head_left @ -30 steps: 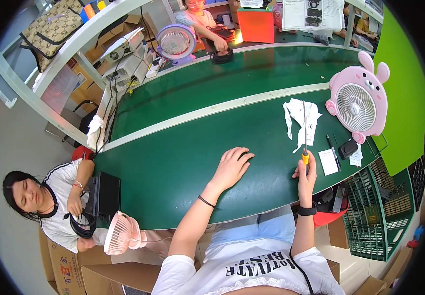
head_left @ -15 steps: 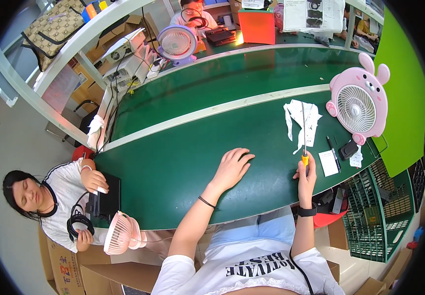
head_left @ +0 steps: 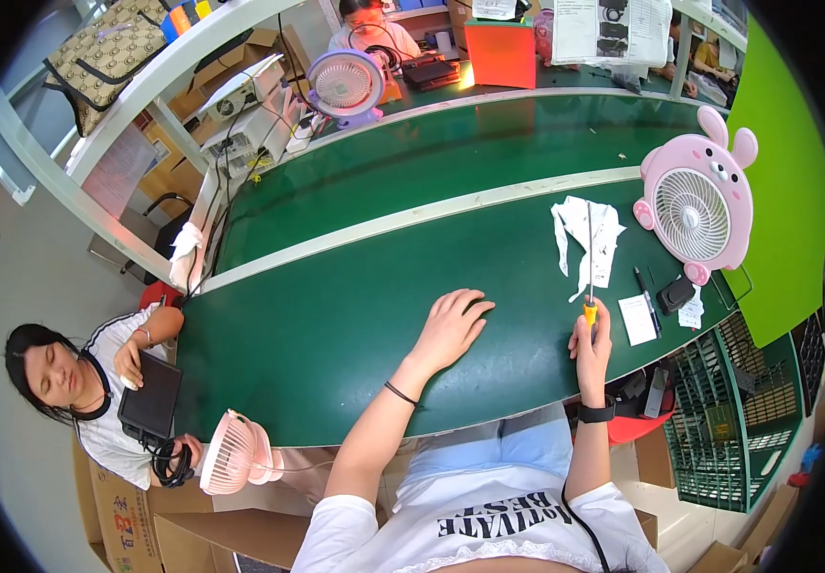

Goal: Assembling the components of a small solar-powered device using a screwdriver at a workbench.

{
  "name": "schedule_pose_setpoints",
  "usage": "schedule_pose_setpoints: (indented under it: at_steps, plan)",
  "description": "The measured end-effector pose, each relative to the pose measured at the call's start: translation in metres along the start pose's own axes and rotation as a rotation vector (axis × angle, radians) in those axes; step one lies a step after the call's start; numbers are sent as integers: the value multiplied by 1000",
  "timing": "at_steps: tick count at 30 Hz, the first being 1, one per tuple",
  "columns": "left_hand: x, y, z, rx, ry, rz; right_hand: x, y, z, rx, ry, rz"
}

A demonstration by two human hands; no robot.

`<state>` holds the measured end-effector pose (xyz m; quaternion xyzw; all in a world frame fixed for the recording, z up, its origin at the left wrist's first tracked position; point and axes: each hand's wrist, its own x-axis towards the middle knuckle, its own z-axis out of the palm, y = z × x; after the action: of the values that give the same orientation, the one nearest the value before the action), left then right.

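My left hand (head_left: 453,327) lies flat on the green tabletop (head_left: 355,315), fingers stretched out, holding nothing. In my right hand (head_left: 592,346) is a screwdriver (head_left: 590,307) with a yellow and black handle, its long thin shaft pointing away from me. Behind the shaft lies a crumpled white cloth or paper (head_left: 603,244) with dark specks. To the right of this hand are a small white paper (head_left: 637,318), a black pen (head_left: 647,289) and a small black object (head_left: 675,295).
A pink rabbit-shaped fan (head_left: 691,205) stands at the far right. On the left, a co-worker (head_left: 97,401) holds a black box-like device (head_left: 150,394) with a coiled cable, near a small pink fan (head_left: 238,454). A white rail (head_left: 432,212) crosses the table. Green crates (head_left: 732,411) stand at right.
The co-worker at left has drawn the black device off the table edge toward their body and turned it. My hands and the screwdriver have hardly moved.
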<state>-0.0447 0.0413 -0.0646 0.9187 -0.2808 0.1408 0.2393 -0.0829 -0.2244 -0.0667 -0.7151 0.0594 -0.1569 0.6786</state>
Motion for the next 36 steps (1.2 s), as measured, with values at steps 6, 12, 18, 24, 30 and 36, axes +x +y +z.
schedule_pose_setpoints:
  at_steps: [6, 12, 18, 24, 30, 36]
  plan:
    - [1, 0, -1, -3, 7, 7, 0, 2, 0, -57, -3, -46]
    - [1, 0, -1, 2, 2, 7, 2, 6, 0, -66, 21, -61]
    - [2, 4, -1, -32, 32, 25, 2, 9, -1, -67, -18, -85]
    - [5, 51, 6, -671, 0, -211, 2, 6, 3, -203, -173, -222]
    - [-7, 80, 35, -806, -52, -162, -22, 9, 35, 207, -323, -85]
    - [-7, 73, 30, -751, -102, -211, -25, -8, 35, 33, -350, -118]
